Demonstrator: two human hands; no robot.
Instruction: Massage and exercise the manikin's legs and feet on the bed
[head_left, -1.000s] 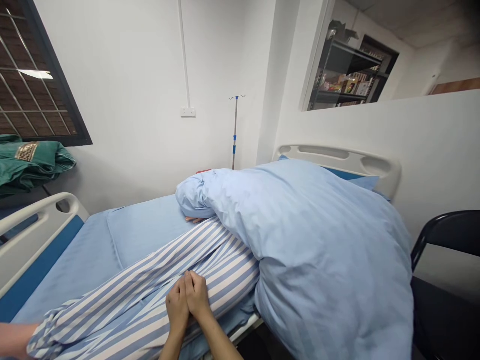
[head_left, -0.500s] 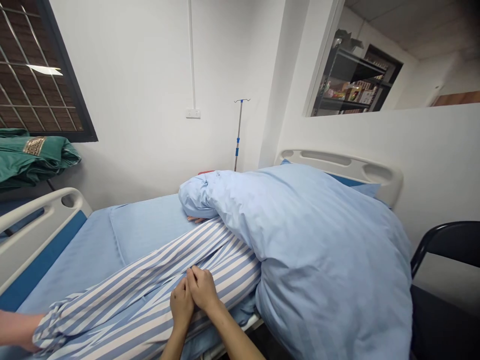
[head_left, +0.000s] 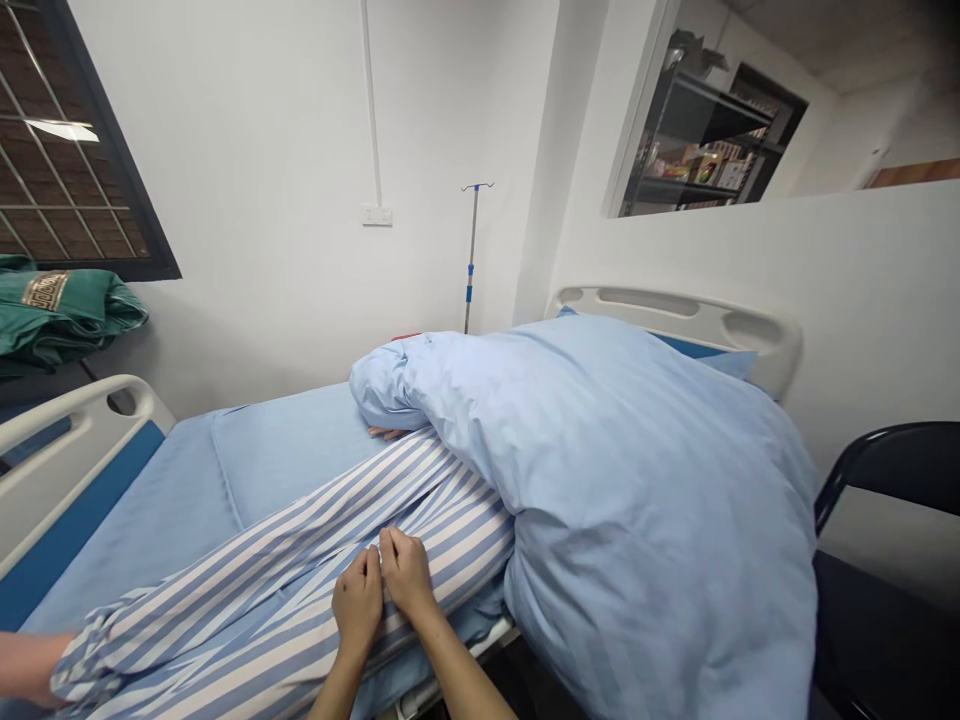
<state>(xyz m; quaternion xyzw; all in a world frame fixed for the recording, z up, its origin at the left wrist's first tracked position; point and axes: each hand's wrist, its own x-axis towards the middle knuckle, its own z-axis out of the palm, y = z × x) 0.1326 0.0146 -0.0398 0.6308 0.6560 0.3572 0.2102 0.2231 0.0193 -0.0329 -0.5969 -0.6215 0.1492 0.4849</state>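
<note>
A pale blue striped duvet (head_left: pixel 645 520) heaps over a lying figure, hiding all but a few fingers (head_left: pixel 386 433) at its edge, near the centre of the frame. At bottom centre, the left hand (head_left: pixel 358 600) and right hand (head_left: pixel 406 573) sit side by side on a blue-and-white striped cloth garment (head_left: pixel 255 590), fingers half curled and touching it; whether they pinch the cloth cannot be told. A bare limb (head_left: pixel 30 665), cut off at lower left, meets its cuff.

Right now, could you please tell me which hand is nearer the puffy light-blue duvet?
The right hand is nearer, resting on the blue-and-white striped trouser leg just short of the duvet. The left hand lies beside it on the same leg, farther away.
</note>
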